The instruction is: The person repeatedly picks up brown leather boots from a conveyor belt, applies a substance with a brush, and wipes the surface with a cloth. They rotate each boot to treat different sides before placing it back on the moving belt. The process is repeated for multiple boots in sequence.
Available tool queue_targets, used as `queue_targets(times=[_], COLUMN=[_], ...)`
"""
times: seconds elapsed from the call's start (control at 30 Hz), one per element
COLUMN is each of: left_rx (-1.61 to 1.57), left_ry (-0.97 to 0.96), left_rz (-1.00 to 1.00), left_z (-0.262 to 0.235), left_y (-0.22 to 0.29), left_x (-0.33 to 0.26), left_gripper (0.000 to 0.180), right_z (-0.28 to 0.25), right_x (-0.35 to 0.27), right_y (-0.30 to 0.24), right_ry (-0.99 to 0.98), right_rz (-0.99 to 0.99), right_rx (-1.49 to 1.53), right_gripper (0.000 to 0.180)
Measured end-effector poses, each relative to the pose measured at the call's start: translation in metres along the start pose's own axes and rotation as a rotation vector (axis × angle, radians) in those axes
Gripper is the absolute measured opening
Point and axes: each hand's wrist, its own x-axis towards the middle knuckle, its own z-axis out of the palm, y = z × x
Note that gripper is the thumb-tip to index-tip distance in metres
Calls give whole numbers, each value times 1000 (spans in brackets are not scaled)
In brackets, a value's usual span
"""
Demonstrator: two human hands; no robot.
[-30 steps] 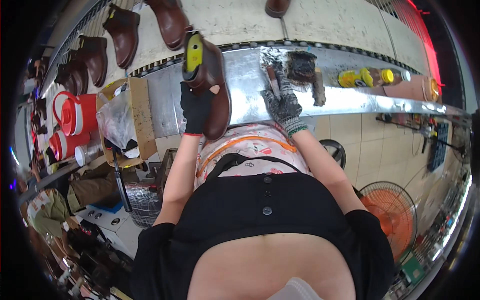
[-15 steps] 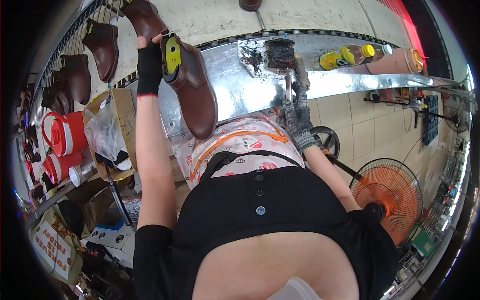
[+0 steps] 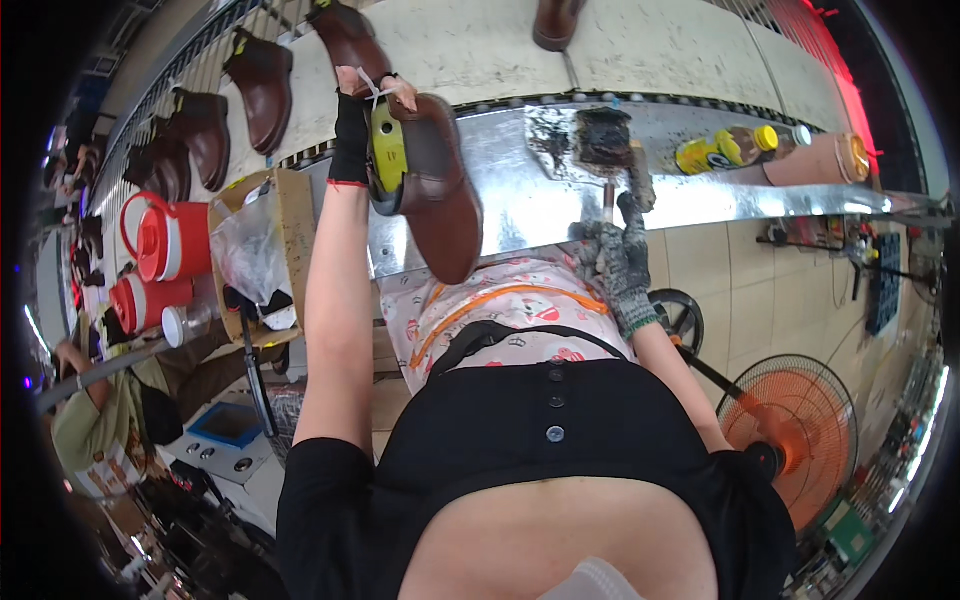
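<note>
My left hand (image 3: 358,120), in a black fingerless glove, grips the top of a brown ankle boot (image 3: 430,185) with a yellow-green last inside. The boot hangs toe-down over the near edge of the shiny metal bench (image 3: 520,205), just below the conveyor. My right hand (image 3: 615,255), in a grey knit glove, holds the handle of a dark, stained brush (image 3: 608,150) whose head rests on the bench to the right of the boot.
Several brown boots (image 3: 262,85) ride the pale conveyor (image 3: 470,45) beyond the bench. Yellow-capped bottles (image 3: 725,150) lie at the bench's right. A cardboard box (image 3: 270,250) and red jugs (image 3: 165,240) stand left, an orange fan (image 3: 800,420) lower right. A seated person (image 3: 100,420) is at far left.
My left arm has lifted the boot up from in front of my body toward the conveyor. My right hand has stayed by the brush on the bench.
</note>
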Motion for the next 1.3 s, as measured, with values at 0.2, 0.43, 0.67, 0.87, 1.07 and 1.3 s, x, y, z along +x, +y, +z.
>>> queue_targets(times=[0.2,0.43,0.67,0.87,1.07,1.3], left_rx=[-125,-68,-160,-172,-108,-161], left_ry=[-440,-465,-673,-637,-702,-731], left_rz=[567,572,653,600,604,644], left_z=[25,72,73,78,68,75], left_y=[39,64,56,60,57,60], left_x=[-5,-23,-7,-12,-7,-3], left_gripper=[90,86,87,90,91,92], right_z=[-4,4,51,80,93,96], right_x=[14,-11,-12,-7,-7,-1], right_y=[5,-53,-151,-182,-189,-188], right_ry=[152,-137,-497,-634,-689,-687], right_rz=[-86,-118,-523,-938,-971,-995], right_rx=[-205,-309,-831,-1119,-1114,-1155], right_gripper=[21,23,26,33,33,36])
